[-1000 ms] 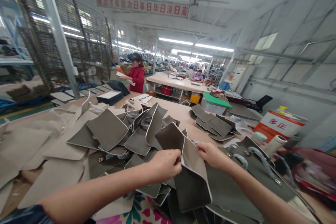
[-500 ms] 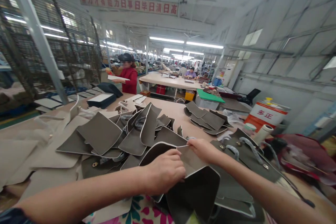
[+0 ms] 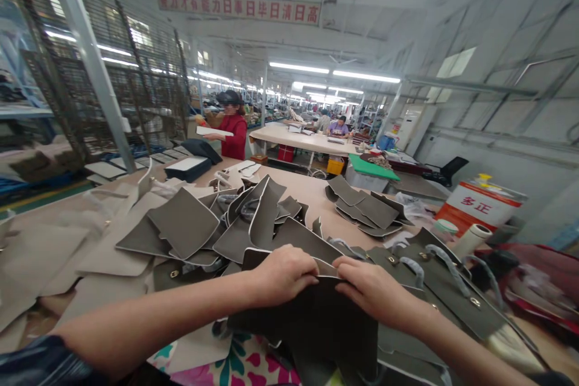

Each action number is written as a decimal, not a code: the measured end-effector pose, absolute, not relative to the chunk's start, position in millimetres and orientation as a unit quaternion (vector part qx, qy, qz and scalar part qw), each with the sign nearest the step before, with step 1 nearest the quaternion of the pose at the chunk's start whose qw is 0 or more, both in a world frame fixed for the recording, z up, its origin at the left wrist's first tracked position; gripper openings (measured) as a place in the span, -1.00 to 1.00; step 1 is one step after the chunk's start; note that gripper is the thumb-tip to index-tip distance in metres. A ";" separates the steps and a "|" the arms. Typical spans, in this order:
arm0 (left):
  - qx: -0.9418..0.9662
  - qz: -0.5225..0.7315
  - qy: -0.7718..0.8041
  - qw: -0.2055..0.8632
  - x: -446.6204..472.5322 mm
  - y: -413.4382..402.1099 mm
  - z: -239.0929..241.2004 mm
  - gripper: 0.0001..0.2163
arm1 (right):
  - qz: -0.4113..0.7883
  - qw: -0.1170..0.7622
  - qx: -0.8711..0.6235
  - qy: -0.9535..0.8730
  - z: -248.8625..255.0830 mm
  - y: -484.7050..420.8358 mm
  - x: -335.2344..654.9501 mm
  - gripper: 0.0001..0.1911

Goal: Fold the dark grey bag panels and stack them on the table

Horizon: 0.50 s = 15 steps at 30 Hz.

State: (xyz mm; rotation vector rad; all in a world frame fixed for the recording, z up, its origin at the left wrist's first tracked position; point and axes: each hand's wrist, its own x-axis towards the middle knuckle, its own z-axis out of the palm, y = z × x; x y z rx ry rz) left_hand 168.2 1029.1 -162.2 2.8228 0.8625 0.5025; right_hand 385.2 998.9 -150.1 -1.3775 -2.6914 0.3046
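Note:
A dark grey leather bag panel (image 3: 312, 319) with pale edging lies folded flat near the table's front edge. My left hand (image 3: 284, 274) is closed on its top edge, fingers curled over the rim. Beside it, my right hand (image 3: 373, 292) presses down on and grips the same edge. Just beyond the hands a heap of similar grey panels (image 3: 212, 226) spreads over the table. A stack of grey panels with wrapped handles (image 3: 434, 280) lies to the right of my right hand.
Beige panels (image 3: 67, 259) cover the table's left part. A second small pile of grey pieces (image 3: 366, 211) lies further back. A white roll (image 3: 470, 240) and a red-and-white box (image 3: 479, 208) stand at right. A person in red (image 3: 233, 126) stands beyond the table; others sit at a far table.
The panel, held up and open a second ago, has been folded over and brought down flat. Both hands have moved closer together on its top edge.

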 end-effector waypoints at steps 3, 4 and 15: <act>0.934 0.223 0.278 0.040 158.2 1036.7 -157.3 -0.66 | 0.027 0.053 -0.440 -0.896 -151.7 997.4 388.8 -0.86; 0.931 0.216 0.290 0.050 154.4 1039.3 -156.1 -0.57 | 0.009 0.055 -0.433 -0.900 -151.9 998.4 390.9 -0.85; 0.913 0.121 0.318 0.226 143.2 1046.7 -159.3 -0.79 | -0.145 0.078 -0.442 -0.882 -158.2 1015.8 404.6 -0.88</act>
